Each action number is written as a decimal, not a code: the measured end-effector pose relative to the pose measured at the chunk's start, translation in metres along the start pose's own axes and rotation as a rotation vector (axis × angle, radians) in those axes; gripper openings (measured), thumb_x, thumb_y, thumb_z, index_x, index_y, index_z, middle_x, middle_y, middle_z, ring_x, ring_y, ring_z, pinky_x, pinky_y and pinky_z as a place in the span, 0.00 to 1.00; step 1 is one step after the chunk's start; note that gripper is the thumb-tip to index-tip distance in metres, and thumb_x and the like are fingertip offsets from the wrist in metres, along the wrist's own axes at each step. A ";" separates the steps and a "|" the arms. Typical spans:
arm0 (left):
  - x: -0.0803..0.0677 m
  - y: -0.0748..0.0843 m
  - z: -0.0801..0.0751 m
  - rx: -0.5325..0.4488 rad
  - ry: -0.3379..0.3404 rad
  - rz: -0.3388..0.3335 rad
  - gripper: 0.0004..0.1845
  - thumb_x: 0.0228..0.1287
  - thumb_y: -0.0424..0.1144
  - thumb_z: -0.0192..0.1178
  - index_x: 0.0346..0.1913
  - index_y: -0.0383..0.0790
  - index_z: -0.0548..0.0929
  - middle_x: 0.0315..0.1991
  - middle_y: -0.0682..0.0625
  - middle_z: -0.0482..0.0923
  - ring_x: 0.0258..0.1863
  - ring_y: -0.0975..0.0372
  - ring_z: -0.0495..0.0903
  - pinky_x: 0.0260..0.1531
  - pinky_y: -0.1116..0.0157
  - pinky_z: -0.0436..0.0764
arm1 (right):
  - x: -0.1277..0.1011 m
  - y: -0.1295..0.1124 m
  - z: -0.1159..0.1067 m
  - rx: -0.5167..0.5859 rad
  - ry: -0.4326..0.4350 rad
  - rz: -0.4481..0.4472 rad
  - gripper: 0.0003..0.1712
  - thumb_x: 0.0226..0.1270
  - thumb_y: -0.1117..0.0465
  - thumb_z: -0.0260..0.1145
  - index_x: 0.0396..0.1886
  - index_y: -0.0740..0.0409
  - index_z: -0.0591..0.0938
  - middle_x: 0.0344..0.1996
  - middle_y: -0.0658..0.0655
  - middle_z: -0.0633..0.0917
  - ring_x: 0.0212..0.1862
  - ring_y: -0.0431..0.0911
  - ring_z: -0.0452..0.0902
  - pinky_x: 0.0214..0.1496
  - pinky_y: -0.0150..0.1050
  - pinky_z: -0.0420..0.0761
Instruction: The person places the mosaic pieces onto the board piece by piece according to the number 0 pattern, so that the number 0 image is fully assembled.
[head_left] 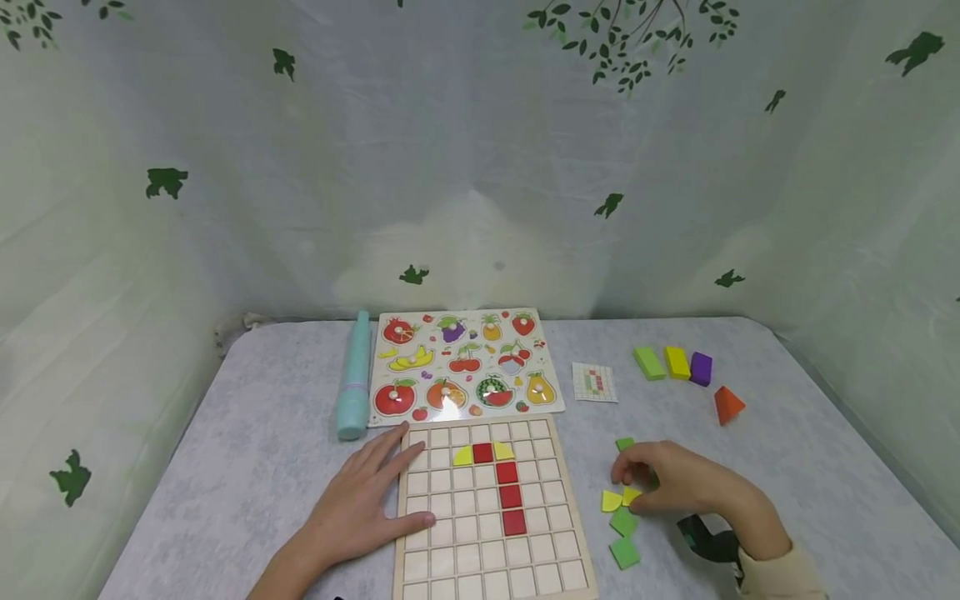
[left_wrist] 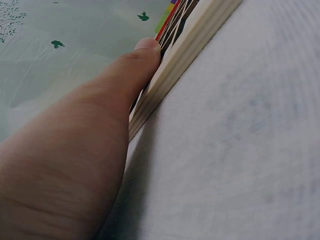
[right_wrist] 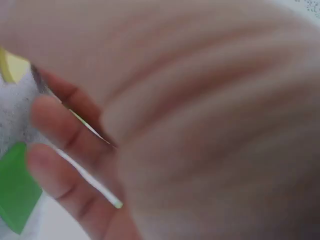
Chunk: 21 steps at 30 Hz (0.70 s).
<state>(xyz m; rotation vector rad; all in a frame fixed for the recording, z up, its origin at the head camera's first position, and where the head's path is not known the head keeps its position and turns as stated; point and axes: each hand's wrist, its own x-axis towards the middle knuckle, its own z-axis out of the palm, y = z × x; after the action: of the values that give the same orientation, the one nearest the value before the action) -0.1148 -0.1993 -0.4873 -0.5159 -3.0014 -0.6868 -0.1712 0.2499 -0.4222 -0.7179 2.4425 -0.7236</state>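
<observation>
A wooden grid board (head_left: 442, 560) lies at the front of the table, with red squares (head_left: 510, 497) and yellow quarter-round tiles (head_left: 462, 456) in some cells. My left hand (head_left: 360, 492) rests spread on the board's left edge; its thumb (left_wrist: 147, 47) lies over the frame in the left wrist view. Right of the board, my right hand (head_left: 675, 479) bends over a group of loose tiles. Its thumb and index fingertips stand apart around a small yellow tile (head_left: 631, 495). Another yellow tile (head_left: 611, 501) and green squares (head_left: 624, 552) lie close by.
Behind the board lies a fruit puzzle (head_left: 465, 367), with a teal cylindrical case (head_left: 355, 375) on its left. A small pattern card (head_left: 595, 382) is to its right. Farther right are a green block (head_left: 649, 363), yellow block (head_left: 677, 362), purple block (head_left: 701, 368) and orange triangular block (head_left: 727, 406).
</observation>
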 end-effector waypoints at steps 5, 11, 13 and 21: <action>-0.001 0.000 0.000 -0.002 0.005 -0.001 0.53 0.52 0.81 0.59 0.75 0.52 0.72 0.81 0.48 0.59 0.77 0.50 0.61 0.71 0.40 0.67 | 0.006 0.000 0.002 -0.062 0.059 -0.018 0.14 0.59 0.55 0.80 0.42 0.41 0.84 0.36 0.38 0.83 0.39 0.37 0.74 0.42 0.33 0.78; -0.001 0.001 -0.001 -0.009 0.004 -0.003 0.53 0.52 0.81 0.60 0.75 0.52 0.72 0.81 0.48 0.59 0.77 0.50 0.61 0.72 0.39 0.66 | 0.009 -0.001 0.005 -0.131 0.146 -0.055 0.13 0.60 0.55 0.79 0.41 0.43 0.85 0.36 0.37 0.82 0.38 0.34 0.74 0.42 0.33 0.79; -0.001 0.001 -0.001 -0.009 0.004 -0.003 0.53 0.52 0.81 0.60 0.75 0.52 0.72 0.81 0.48 0.59 0.77 0.50 0.61 0.72 0.39 0.66 | 0.009 -0.001 0.006 -0.146 0.166 -0.059 0.12 0.60 0.55 0.79 0.40 0.43 0.85 0.35 0.37 0.82 0.37 0.33 0.74 0.41 0.33 0.80; -0.001 0.001 -0.001 -0.005 0.014 0.005 0.53 0.52 0.81 0.60 0.75 0.52 0.72 0.81 0.48 0.59 0.77 0.50 0.61 0.71 0.40 0.67 | 0.015 -0.011 0.011 -0.112 0.185 -0.092 0.12 0.62 0.55 0.78 0.44 0.43 0.87 0.36 0.37 0.83 0.37 0.33 0.74 0.39 0.31 0.79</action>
<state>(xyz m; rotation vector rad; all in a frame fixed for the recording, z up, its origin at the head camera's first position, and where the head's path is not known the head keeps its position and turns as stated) -0.1134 -0.1996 -0.4860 -0.5163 -2.9854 -0.6948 -0.1725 0.2290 -0.4277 -0.8448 2.6494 -0.7204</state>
